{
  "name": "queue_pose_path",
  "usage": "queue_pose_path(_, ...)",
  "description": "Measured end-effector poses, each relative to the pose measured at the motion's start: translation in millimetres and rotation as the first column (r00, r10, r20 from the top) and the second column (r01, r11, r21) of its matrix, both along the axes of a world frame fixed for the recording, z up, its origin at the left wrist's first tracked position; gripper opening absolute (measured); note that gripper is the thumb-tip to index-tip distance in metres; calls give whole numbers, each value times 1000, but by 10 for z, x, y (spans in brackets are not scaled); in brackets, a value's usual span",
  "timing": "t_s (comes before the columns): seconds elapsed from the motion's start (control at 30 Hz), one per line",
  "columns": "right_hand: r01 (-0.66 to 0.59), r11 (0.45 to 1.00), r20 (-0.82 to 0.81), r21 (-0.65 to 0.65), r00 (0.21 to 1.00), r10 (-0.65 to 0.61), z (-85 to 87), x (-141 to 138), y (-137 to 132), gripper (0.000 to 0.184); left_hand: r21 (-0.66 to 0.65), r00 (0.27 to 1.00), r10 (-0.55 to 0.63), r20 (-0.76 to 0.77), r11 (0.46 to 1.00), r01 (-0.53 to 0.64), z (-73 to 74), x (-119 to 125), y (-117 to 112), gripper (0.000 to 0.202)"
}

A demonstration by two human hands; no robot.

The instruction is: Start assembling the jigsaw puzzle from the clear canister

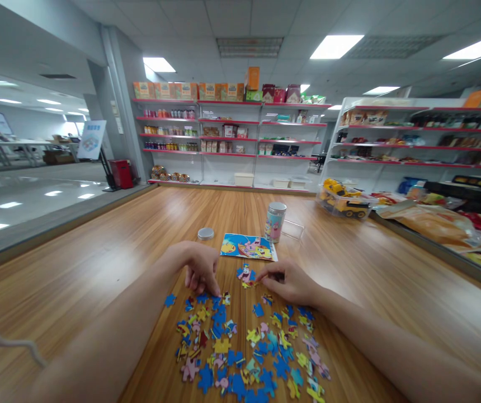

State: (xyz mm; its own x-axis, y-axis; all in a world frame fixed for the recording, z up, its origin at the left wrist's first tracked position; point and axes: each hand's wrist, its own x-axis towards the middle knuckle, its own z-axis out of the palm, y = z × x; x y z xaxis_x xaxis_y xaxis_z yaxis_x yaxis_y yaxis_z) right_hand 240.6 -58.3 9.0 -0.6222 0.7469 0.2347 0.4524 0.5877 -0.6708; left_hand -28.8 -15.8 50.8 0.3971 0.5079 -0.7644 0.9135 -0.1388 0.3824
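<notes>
A small joined cluster of puzzle pieces (245, 273) with a cartoon figure lies on the wooden table below the picture card (249, 247). My right hand (294, 283) is at the cluster's right side, thumb and fingertips drawn together on a piece at its lower edge; the fingers partly cover that piece. My left hand (203, 270) points down with the index finger stretched out, its tip at the upper edge of the loose puzzle pieces (221, 345); the other fingers curl loosely. Blue, yellow and pink pieces spread across the table nearest me.
A printed tin (274, 223) stands behind the card, with a round silver lid (206, 233) to the left and a thin clear frame (293, 229) beside it. Farther right sits a clear box of yellow toy trucks (343, 200). Stocked shelves (227, 129) line the back.
</notes>
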Motion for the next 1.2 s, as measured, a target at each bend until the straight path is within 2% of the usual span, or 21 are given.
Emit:
queue_pose_path(0.17,-193,980,4,-48,981,193,53,23,-46,21,-13,999,-23,31,1000,23,-2,110,-35,47)
queue_pose_path(0.27,-256,965,16,-60,966,258,71,22,-63,25,-47,998,-34,44,998,36,-5,193,-56,46)
queue_pose_path(0.53,-242,970,109,29,965,238,100,-19,-117,26,-43,999,-29,28,999,31,28,341,-152,42)
queue_pose_path(0.77,-233,970,126,71,967,223,82,-46,-155,26,-35,995,-90,53,995,92,17,376,-159,40)
queue_pose_path(1.03,-354,935,118,34,930,348,86,-52,-165,24,-71,996,-88,2,994,87,87,371,-223,40)
queue_pose_path(1.2,-359,933,102,37,930,354,110,-69,-193,30,-1,992,-118,-54,993,118,140,492,-333,40)
